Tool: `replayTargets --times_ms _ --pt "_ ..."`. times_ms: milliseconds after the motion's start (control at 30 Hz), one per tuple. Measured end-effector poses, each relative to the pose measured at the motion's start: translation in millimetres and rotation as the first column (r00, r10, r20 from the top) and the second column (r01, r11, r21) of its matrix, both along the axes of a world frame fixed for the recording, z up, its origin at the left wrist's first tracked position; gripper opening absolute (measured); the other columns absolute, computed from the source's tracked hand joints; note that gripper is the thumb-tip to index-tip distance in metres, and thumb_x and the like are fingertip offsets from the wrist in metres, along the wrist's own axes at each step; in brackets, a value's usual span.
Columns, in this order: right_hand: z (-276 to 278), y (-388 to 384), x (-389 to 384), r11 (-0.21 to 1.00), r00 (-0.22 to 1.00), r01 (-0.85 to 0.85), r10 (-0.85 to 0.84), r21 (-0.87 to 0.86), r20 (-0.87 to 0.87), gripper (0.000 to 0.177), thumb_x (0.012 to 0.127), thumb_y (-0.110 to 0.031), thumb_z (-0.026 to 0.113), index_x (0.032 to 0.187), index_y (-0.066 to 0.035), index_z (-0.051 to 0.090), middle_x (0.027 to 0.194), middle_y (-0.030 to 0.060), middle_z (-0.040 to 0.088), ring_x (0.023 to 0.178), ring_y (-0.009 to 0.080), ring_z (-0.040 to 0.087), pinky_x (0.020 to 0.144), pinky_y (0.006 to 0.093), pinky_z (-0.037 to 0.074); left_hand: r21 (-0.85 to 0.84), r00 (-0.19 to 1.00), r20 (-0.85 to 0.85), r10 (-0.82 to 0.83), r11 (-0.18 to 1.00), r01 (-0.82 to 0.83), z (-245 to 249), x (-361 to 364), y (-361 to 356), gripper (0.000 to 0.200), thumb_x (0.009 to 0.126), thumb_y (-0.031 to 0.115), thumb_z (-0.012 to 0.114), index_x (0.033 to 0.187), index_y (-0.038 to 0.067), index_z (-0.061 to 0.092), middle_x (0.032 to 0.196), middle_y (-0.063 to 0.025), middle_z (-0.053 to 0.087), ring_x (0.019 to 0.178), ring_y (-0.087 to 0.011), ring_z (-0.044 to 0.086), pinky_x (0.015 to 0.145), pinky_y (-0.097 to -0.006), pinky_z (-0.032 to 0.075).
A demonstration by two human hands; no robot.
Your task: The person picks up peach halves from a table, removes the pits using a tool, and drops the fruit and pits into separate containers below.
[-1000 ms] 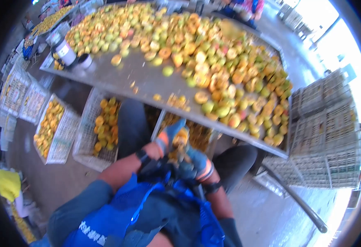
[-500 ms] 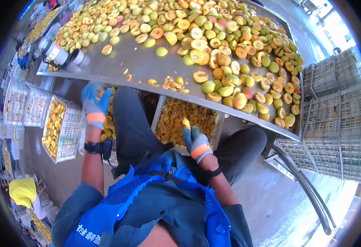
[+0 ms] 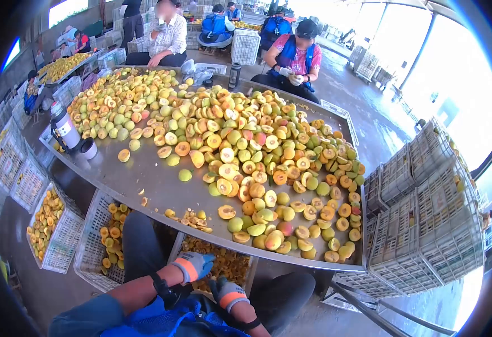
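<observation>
Camera: one, worn on the person's head.
Facing: forward and down, across the table (image 3: 161, 188).
Nearness: gloved hands and lap close at the bottom edge; co-workers far.
Lens: fisheye, dark rounded corners.

The person's gloved left hand (image 3: 196, 264) and right hand (image 3: 227, 292) hang low and near, close together, forearms bare; their grip is unclear.

crate (image 3: 252, 276) half hidden under table (image 3: 156, 180)
</observation>
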State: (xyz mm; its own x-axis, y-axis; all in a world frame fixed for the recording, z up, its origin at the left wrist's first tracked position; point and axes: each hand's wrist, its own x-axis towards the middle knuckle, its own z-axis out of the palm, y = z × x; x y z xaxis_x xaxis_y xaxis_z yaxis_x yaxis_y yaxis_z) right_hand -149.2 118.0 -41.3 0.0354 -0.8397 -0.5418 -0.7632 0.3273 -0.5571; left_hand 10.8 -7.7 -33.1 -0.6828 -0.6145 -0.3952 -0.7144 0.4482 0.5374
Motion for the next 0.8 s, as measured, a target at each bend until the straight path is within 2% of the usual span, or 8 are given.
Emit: replayTargets --times_ms 100,200,267,367,467,500,600,800 --pt "-6 0 -7 1.000 0.999 0.014 -0.014 0.009 0.033 0.059 0.102 -0.054 0.041 0.123 -0.003 0.062 0.103 0.0316 0.069 0.101 0.0496 0.066 0.091 0.0540 0.051 -0.414 0.987 -0.155 -0.039 0.910 -0.028 66 -16 -4 0.045 0.098 0.047 0.055 0.118 0.011 0.070 0.107 -0.0211 0.071 0.098 -0.0383 0.068 0.088 -0.0504 0.052" --pt "-10 3 -8 1.000 1.000 0.015 -0.015 -0.001 0.025 0.060 0.102 -0.055 0.040 0.122 -0.003 0.062 0.102 0.0315 0.070 0.100 0.0498 0.066 0.091 0.0538 0.051 -0.322 0.984 -0.179 -0.002 0.945 -0.057 86 -44 -51 0.044 0.095 0.045 0.061 0.122 0.011 0.068 0.111 -0.0192 0.071 0.101 -0.0355 0.068 0.093 -0.0521 0.050" --pt "-8 4 -6 1.000 0.999 0.027 -0.026 -0.005 0.025 0.060 0.102 -0.055 0.040 0.121 -0.003 0.062 0.101 0.0315 0.070 0.100 0.0498 0.066 0.090 0.0540 0.051 -0.287 0.890 -0.429 0.154 0.911 -0.296 56 -64 -88 0.039 0.092 0.043 0.066 0.114 0.011 0.070 0.116 -0.0158 0.068 0.108 -0.0344 0.065 0.095 -0.0536 0.048" --pt "-9 8 -5 0.997 0.996 0.072 -0.072 -0.018 0.045 0.062 0.102 -0.058 0.040 0.120 -0.004 0.063 0.100 0.0315 0.070 0.100 0.0500 0.066 0.090 0.0548 0.051 -0.661 0.848 -0.505 0.159 0.561 -0.499 8 -98 -127 0.030 0.093 0.039 0.064 0.101 0.012 0.072 0.116 -0.0144 0.067 0.113 -0.0353 0.061 0.095 -0.0541 0.048" --pt "-10 12 -6 0.993 0.993 0.113 -0.111 -0.034 0.046 0.063 0.101 -0.060 0.040 0.119 -0.005 0.064 0.101 0.0312 0.070 0.100 0.0504 0.066 0.090 0.0558 0.051 -0.566 0.930 -0.268 0.251 0.740 -0.363 -6 -101 -124 0.025 0.095 0.035 0.062 0.096 0.012 0.070 0.121 -0.0152 0.063 0.115 -0.0375 0.058 0.094 -0.0511 0.049" --pt "-9 13 -7 0.991 0.991 0.127 -0.125 -0.039 0.044 0.063 0.101 -0.060 0.040 0.119 -0.005 0.064 0.101 0.0313 0.070 0.100 0.0506 0.066 0.089 0.0560 0.051 -0.527 0.989 -0.145 0.033 0.844 -0.106 -4 -94 -134 0.023 0.095 0.032 0.060 0.104 0.012 0.069 0.120 -0.0172 0.060 0.112 -0.0370 0.059 0.096 -0.0495 0.049" --pt "-6 16 -2 0.987 0.990 0.144 -0.142 -0.076 0.022 0.056 0.101 -0.056 0.046 0.112 -0.004 0.065 0.095 0.0315 0.069 0.096 0.0513 0.065 0.084 0.0560 0.052 -0.493 0.992 -0.122 -0.033 0.870 -0.032 -3 -83 -126 0.025 0.093 0.032 0.061 0.106 0.011 0.067 0.118 -0.0187 0.058 0.110 -0.0363 0.059 0.096 -0.0483 0.049" --pt "7 7 7 0.951 0.974 0.226 -0.220 -0.213 0.052 0.054 0.101 -0.055 0.047 0.114 -0.004 0.063 0.095 0.0321 0.069 0.094 0.0519 0.065 0.081 0.0549 0.053 -0.325 0.951 -0.204 0.232 0.900 -0.290 -2 -59 -112 0.036 0.090 0.030 0.068 0.119 0.008 0.065 0.123 -0.0197 0.059 0.108 -0.0397 0.061 0.093 -0.0495 0.050"
